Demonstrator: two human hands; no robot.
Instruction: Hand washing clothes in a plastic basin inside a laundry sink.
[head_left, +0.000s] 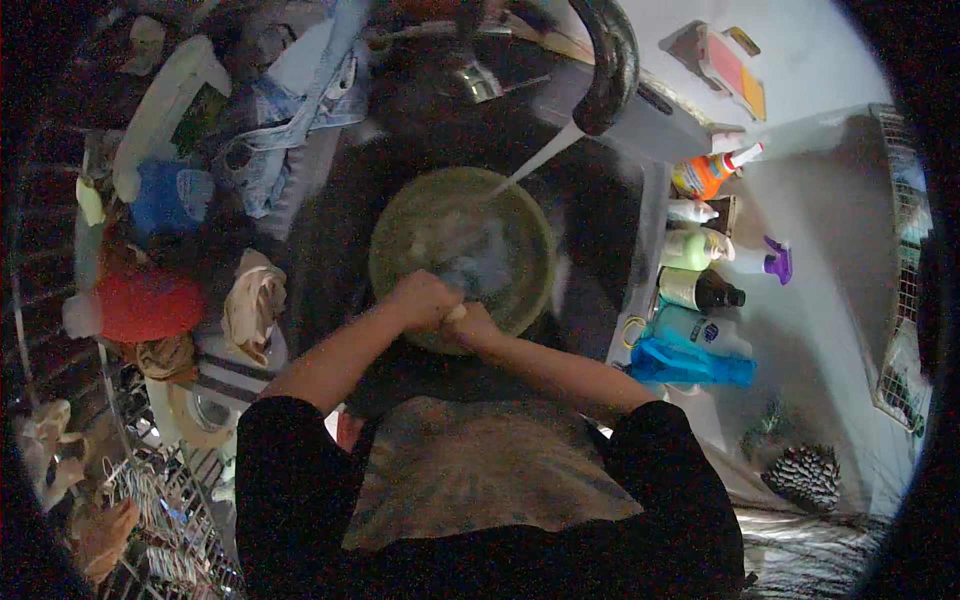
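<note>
My left hand (424, 300) and my right hand (474, 326) meet as fists over the near rim of a round yellowish-green basin (547, 262). Between them they grip what looks like a pale wet cloth (454, 312); most of it is hidden by my fingers. A bluish-white patch (487, 274) shows in the basin's water, too blurred to tell whether it is fabric or a reflection. From a dark curved faucet (607, 82), a stream of water (540, 159) runs into the basin's far side. The basin stands inside a dark sink (600, 240).
Along the right ledge stand an orange spray bottle (701, 176), a green bottle (690, 249), a dark bottle (697, 289) and a blue bottle (690, 364). Denim fabric (300, 105), a beige cloth (255, 300) and a red item (150, 307) lie to the left. Clothes hangers (154, 499) hang lower left.
</note>
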